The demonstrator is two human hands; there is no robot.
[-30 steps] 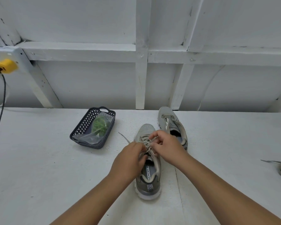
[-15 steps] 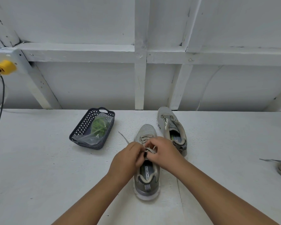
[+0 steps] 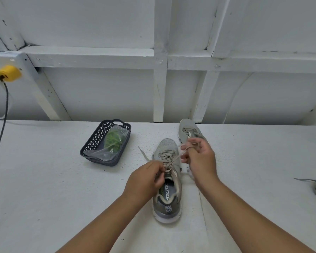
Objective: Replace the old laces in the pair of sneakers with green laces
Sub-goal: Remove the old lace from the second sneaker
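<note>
Now drawing a loop of the old lace (image 3: 175,157) up and to the right with the right hand (image 3: 201,157), which a second ago sat bunched beside the left hand (image 3: 146,177) over the near sneaker (image 3: 167,179); left pinching at the eyelets, so unlacing looks underway. Sitting on a white worktop (image 3: 44,179) under white wall framing: far sneaker (image 3: 187,130), basket (image 3: 98,141) holding bagged green laces (image 3: 114,140), untouched.

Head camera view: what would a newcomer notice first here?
Two hands work at the near grey sneaker in the middle: the right hand pulls its old lace up, the left hand grips by the eyelets. To the left, a dark basket holds bagged green laces.
</note>
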